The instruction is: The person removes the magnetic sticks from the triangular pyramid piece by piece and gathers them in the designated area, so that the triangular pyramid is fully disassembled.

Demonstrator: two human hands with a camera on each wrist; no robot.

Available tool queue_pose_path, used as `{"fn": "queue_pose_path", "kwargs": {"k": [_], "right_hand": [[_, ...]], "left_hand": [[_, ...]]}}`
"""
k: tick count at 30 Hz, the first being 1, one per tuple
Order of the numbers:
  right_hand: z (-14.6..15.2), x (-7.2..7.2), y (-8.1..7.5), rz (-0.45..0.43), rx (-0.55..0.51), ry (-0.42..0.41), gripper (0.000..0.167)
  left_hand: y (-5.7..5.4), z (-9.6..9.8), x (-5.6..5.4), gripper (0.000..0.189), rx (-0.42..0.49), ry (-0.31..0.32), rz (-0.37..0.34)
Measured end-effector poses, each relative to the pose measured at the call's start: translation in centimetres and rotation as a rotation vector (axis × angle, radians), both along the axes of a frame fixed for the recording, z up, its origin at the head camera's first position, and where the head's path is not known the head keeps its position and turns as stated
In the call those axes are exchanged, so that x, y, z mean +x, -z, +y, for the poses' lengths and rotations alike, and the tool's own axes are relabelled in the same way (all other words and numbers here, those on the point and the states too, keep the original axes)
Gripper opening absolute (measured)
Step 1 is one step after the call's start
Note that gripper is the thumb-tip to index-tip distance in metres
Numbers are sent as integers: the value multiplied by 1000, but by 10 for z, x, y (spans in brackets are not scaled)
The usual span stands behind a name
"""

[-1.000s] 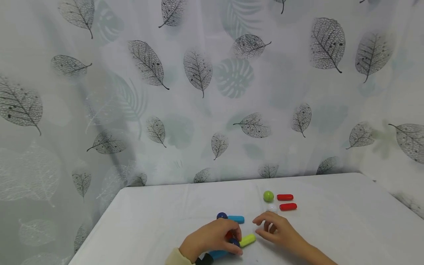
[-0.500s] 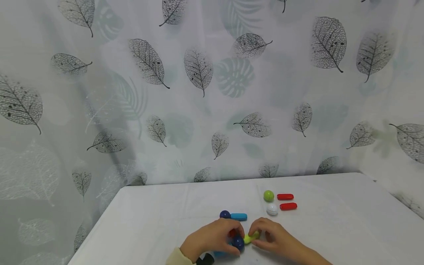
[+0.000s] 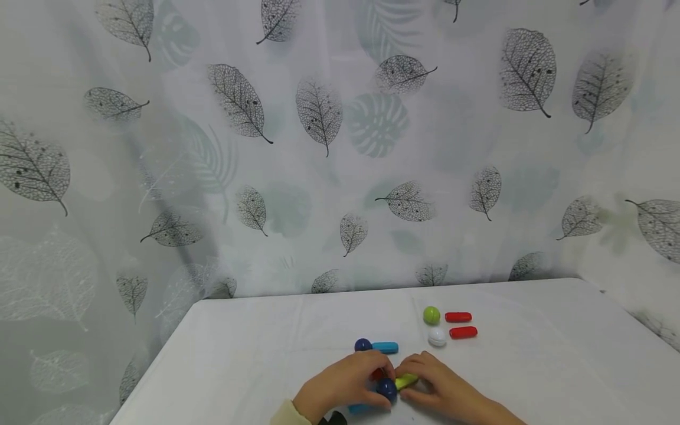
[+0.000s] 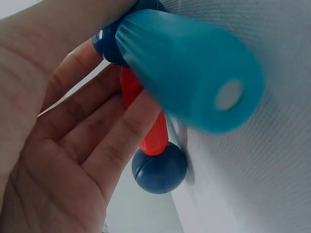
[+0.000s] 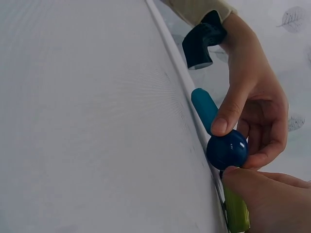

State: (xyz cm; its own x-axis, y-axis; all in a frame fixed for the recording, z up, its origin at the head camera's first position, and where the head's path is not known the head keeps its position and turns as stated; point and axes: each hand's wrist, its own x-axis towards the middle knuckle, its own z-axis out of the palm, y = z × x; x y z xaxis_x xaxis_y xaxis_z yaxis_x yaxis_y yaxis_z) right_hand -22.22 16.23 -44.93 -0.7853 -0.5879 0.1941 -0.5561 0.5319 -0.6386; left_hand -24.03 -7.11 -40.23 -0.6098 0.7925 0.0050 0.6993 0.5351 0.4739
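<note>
Dark-blue ball (image 3: 386,388) sits on the white desk (image 3: 255,342) between two hands: the left hand (image 3: 345,381) pinches it, the right hand (image 3: 443,386) grips the yellow-green rod (image 3: 406,381) beside it. A light-blue rod (image 5: 203,107) meets the ball near the left thumb; a red rod (image 4: 156,133) touches another ball (image 4: 160,167).

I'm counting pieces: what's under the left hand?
Under the left hand, partly visible: a red stick and a blue stick. Fingers cover part of the red stick; anything fully covered is unseen.
</note>
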Motion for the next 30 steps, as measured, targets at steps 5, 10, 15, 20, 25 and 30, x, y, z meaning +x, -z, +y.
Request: {"fn": "queue_pose_path", "kwargs": {"k": [5, 10, 15, 20, 25, 30], "right_hand": [[-3, 0, 0, 6, 26, 16, 28], [-4, 0, 1, 9, 50, 31, 27], [-4, 1, 1, 33, 54, 30, 27], [-3, 2, 0, 70, 44, 26, 26], [-4, 2, 1, 98, 33, 41, 26], [-6, 1, 1, 67, 25, 69, 22]], "left_hand": [[0, 1, 1, 35, -3, -12, -2], [0, 1, 1, 35, -7, -6, 6], [1, 1, 1, 35, -24, 0, 13], [1, 4, 0, 35, -38, 2, 20], [3, 3, 0, 35, -36, -8, 21], [5, 1, -1, 35, -28, -19, 2]]}}
